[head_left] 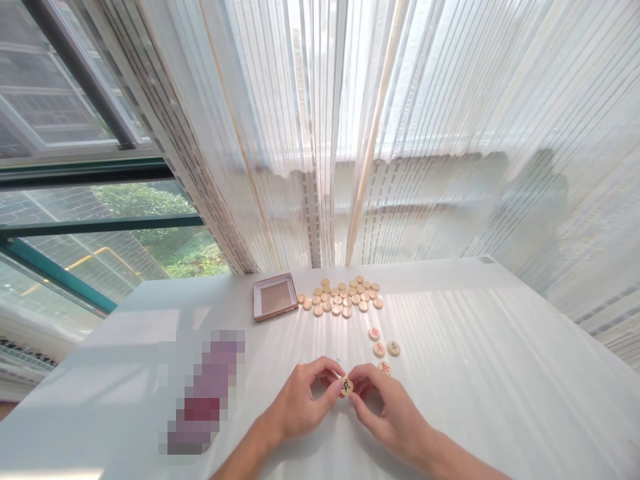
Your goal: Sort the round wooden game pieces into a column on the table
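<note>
My left hand [306, 400] and my right hand [383, 408] meet near the front of the white table [500, 347]. Between their fingertips they pinch one round wooden chess piece [346, 385] with a black character facing up. Just beyond my right hand lie several loose pieces: one with a red mark [385, 367], another red one [379, 349], a black-marked one [394, 348] and one more [375, 333]. Farther back, a heap of face-down wooden pieces [344, 297] is spread out on the table.
A shallow square box [274, 297] sits left of the heap. A blurred-out object [205, 393] lies on the table's left side. Sheer striped curtains [400, 133] hang behind the table, with a window [75, 200] at the left.
</note>
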Motion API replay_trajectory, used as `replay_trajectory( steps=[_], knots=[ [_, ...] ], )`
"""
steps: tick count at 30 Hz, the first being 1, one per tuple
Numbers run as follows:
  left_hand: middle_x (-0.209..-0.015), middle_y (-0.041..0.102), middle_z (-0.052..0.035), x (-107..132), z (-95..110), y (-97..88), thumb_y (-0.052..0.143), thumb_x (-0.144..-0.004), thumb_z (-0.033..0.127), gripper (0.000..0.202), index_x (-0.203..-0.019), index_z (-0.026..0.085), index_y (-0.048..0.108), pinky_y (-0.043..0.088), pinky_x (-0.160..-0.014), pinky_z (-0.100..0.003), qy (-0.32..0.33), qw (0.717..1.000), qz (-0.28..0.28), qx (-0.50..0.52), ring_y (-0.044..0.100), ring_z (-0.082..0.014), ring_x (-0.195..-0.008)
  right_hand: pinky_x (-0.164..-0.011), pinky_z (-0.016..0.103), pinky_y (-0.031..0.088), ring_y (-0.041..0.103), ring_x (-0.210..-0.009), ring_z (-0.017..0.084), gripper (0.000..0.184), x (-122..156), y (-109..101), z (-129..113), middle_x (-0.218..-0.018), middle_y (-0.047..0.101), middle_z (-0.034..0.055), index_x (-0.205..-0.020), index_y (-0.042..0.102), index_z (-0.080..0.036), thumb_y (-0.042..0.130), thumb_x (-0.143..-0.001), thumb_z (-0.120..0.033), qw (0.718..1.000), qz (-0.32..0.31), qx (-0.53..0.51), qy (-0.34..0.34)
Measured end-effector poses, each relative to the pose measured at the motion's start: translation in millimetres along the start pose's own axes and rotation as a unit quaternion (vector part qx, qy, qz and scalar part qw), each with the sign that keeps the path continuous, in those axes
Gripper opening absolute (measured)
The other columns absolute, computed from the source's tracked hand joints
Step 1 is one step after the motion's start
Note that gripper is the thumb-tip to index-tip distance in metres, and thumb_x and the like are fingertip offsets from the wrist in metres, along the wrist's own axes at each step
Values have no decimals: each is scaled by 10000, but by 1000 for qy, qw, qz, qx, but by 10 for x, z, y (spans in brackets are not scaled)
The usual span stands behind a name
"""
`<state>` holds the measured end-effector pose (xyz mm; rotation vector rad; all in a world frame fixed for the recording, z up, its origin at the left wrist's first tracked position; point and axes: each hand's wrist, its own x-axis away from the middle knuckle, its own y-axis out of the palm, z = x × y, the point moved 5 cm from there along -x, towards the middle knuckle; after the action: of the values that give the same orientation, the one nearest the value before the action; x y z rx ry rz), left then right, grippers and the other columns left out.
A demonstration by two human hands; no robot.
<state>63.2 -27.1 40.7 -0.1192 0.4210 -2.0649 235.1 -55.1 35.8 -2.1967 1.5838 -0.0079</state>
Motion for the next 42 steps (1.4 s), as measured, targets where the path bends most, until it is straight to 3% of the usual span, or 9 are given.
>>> replay_trajectory(
  steps=[3, 10, 25, 32, 38, 42],
  knots=[
    [-945, 800, -79, 3, 11, -7, 631, -983, 271, 155, -1097, 179, 683, 585, -837, -305, 14, 1000, -5, -1, 759, -220, -888, -786, 330, 603, 710, -838, 202, 141, 2, -3, 15, -987, 735, 71, -1090, 639, -212, 574, -1009, -308, 1000, 0, -2, 8],
    [-929, 781, -51, -7, 10, 5, 704, -901, 209, 219, -1115, 192, 664, 597, -790, -296, 16, 1000, -6, -19, 726, -185, -787, -822, 349, 604, 720, -876, 211, 115, -10, -5, 16, -1023, 739, 80, -1093, 620, -216, 551, -1019, -271, 1000, 0, -24, 11],
    [-917, 802, -29, 1, 8, 56, 707, -905, 203, 189, -1094, 207, 695, 596, -792, -273, 7, 1000, -14, -24, 721, -170, -791, -788, 324, 591, 724, -837, 201, 89, -7, -1, 24, -971, 738, 56, -1058, 614, -217, 560, -1019, -276, 999, -5, -24, 34],
    [-932, 810, -27, -8, 11, 69, 723, -891, 215, 168, -1058, 201, 740, 588, -776, -271, 15, 999, -19, -43, 722, -170, -780, -619, 261, 504, 700, -754, 184, 132, 9, -4, 96, -866, 734, 28, -961, 591, -221, 595, -1008, -344, 997, 3, 15, 74],
    [-958, 806, 2, -12, 35, 94, 740, -849, 165, 210, -1048, 232, 746, 572, -797, -274, 21, 995, -26, -93, 720, -156, -754, -564, 253, 460, 615, -564, 139, 218, 40, 28, 181, -730, 674, -18, -944, 569, -225, 471, -1078, -367, 995, -12, -8, 98],
    [-901, 767, 1, 7, 11, 114, 707, -872, 175, 172, -1034, 229, 688, 554, -790, -292, 55, 989, -4, -139, 702, -158, -722, -639, 276, 500, 653, -659, 170, 178, 60, 32, 196, -817, 705, 11, -1019, 607, -232, 459, -1079, -311, 996, 15, 66, 56]
  ],
)
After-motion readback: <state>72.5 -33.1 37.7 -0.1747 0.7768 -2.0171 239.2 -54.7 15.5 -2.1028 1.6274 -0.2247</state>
